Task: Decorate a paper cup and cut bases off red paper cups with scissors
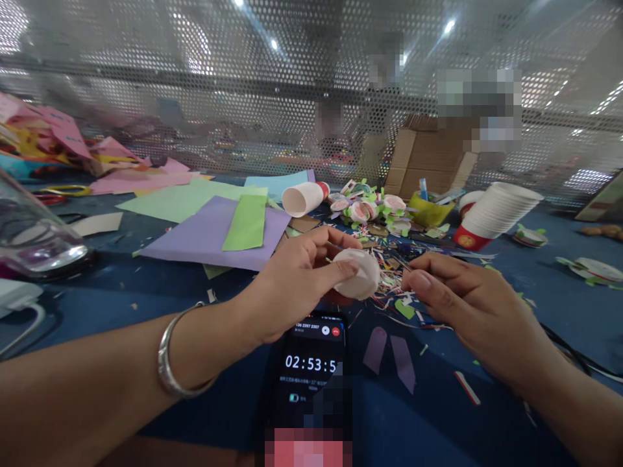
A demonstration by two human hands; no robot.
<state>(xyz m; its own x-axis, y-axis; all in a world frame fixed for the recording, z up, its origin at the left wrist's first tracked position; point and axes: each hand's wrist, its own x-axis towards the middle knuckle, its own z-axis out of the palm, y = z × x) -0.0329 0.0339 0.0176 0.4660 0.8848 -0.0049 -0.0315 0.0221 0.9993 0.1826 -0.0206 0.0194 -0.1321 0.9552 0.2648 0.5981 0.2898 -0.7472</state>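
My left hand point(311, 272), with a silver bracelet on its wrist, holds a round white paper piece point(359, 275) between thumb and fingers. To its right, my right hand point(452, 298) is pinched round a thin dark tool point(401, 262) whose tip points at the white piece; what kind of tool it is cannot be made out. Two purple paper strips point(376, 350) lie below, between the hands. A phone point(311, 363) showing a timer lies under my left hand. Paper scraps point(389, 279) are scattered behind the white piece.
Purple sheet point(209, 233) with a green strip point(247, 222) at left, beyond it pink paper point(141, 178). A clear container point(34, 227) stands far left. Behind are a tipped paper cup point(302, 200), small paper crafts point(365, 209), a yellow holder point(431, 211), stacked cups point(491, 217) and cardboard point(423, 162).
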